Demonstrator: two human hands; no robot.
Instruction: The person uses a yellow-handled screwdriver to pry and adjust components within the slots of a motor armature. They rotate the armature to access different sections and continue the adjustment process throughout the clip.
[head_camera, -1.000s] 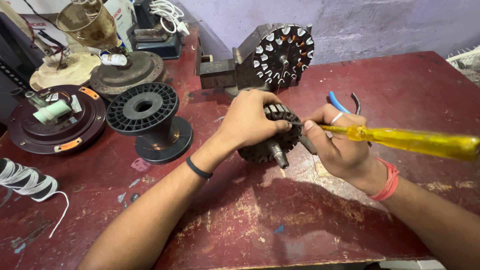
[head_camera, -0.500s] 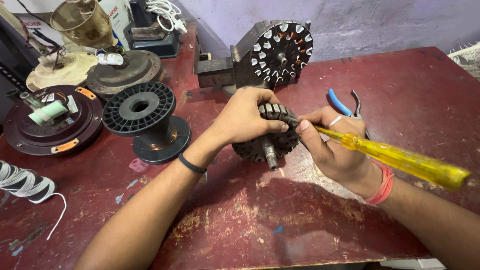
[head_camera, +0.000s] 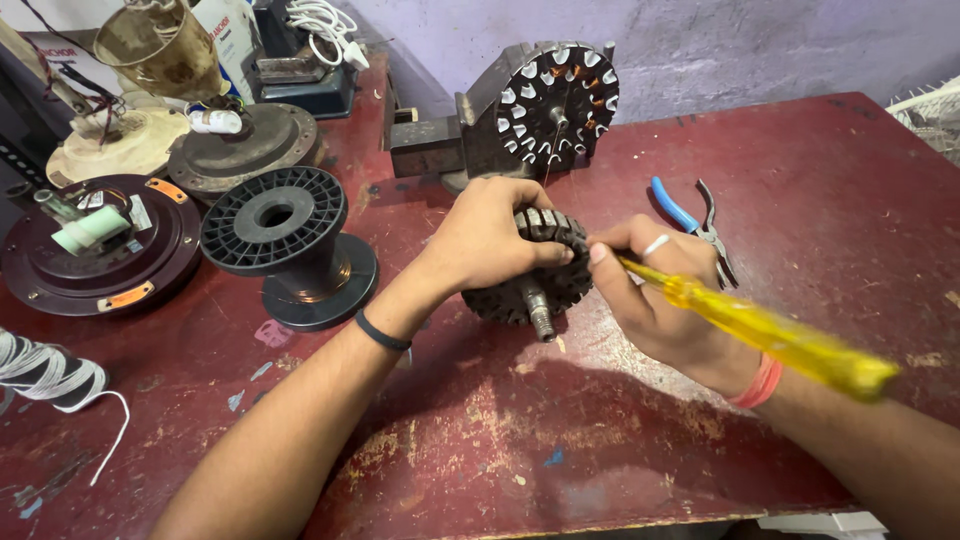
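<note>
The worktop (head_camera: 820, 200) is worn dark red with pale scuffs. A screwdriver (head_camera: 770, 335) has a clear yellow handle; the pliers (head_camera: 690, 220) blue handles. The spool (head_camera: 285, 240) is black, the stator (head_camera: 535, 275) dark grey with ribbed slots, and a wristband (head_camera: 755, 385) red.

1. I see the left hand (head_camera: 490, 235) clasped over the top of a dark slotted motor stator (head_camera: 535, 285), its short shaft pointing toward me.
2. The right hand (head_camera: 655, 295) grips a yellow-handled screwdriver (head_camera: 775, 335); its fingers (head_camera: 625, 240) meet the stator's right edge. The blade tip is hidden.
3. The stator rests on the worn red surface (head_camera: 560, 440).
4. Blue-handled pliers (head_camera: 690, 220) lie just behind the right hand.
5. A second stator with copper windings (head_camera: 555, 105) stands upright behind the hands, held in a metal vise (head_camera: 440, 145).
6. A black plastic spool (head_camera: 290, 245) stands left of the left forearm.
</note>
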